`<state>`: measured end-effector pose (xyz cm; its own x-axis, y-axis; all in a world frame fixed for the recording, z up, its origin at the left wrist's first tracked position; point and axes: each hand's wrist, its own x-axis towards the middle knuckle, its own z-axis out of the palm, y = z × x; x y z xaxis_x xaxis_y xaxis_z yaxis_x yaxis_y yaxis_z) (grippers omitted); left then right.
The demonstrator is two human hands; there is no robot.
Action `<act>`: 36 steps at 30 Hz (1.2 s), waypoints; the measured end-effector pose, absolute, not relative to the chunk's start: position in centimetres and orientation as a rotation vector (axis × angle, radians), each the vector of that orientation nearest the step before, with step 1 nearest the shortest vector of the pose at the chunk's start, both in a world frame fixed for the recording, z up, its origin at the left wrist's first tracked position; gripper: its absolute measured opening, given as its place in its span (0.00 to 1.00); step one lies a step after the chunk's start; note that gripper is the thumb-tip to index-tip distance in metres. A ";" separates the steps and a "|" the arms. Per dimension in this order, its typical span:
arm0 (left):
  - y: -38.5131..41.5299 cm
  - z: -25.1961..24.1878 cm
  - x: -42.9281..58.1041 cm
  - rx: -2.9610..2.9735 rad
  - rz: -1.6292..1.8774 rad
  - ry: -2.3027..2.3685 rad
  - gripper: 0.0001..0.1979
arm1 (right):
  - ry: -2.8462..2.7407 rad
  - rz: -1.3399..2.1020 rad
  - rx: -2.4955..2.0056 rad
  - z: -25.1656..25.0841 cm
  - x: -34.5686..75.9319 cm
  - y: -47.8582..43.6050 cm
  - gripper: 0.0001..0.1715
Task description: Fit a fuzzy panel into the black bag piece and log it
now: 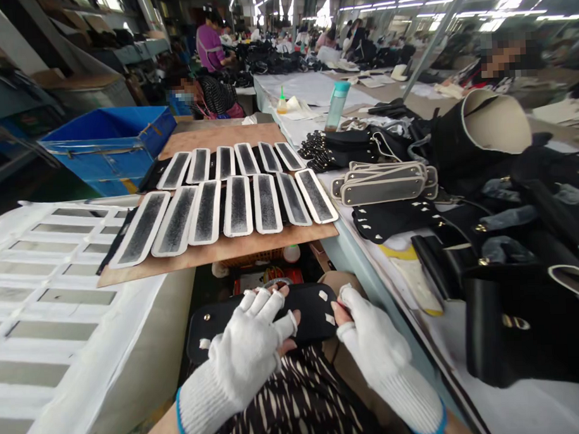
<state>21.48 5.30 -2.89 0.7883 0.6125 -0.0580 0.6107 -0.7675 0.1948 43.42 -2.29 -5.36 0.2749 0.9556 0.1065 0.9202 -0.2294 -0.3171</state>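
Over my lap lies a long black bag panel (pixel 315 327) with rounded ends, a small gold stud near its left end and little white pieces at both ends. My left hand (pixel 249 345), in a white glove with bare fingertips, spans the panel's middle and grips it, fingers over the far edge and thumb toward the right. At the panel's right end, beside two white pieces, my right hand (pixel 372 334), gloved alike, has thumb and fingers closed on the edge. What lies under those fingertips is partly hidden.
Ahead, a brown board (pixel 215 251) bears two rows of white-rimmed dark panels (pixel 239 206). A white slotted sheet (pixel 40 295) is at left, a blue bin (pixel 111 150) behind it. The right-hand table holds stacked beige-edged panels (pixel 383 183), black bag parts (pixel 535 322) and a bottle (pixel 337 106). Co-workers sit beyond.
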 end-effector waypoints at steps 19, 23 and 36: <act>5.5 -2.9 20.7 2.692 0.330 0.877 0.24 | -1.733 0.279 -2.159 -7.4 41.7 2.8 0.31; 5.5 -2.4 20.2 2.605 0.419 1.035 0.30 | -1.741 0.401 -2.213 -8.6 43.0 3.0 0.35; 5.9 -2.5 17.3 1.542 1.009 1.153 0.12 | -1.881 0.141 -2.114 -7.6 42.3 3.1 0.30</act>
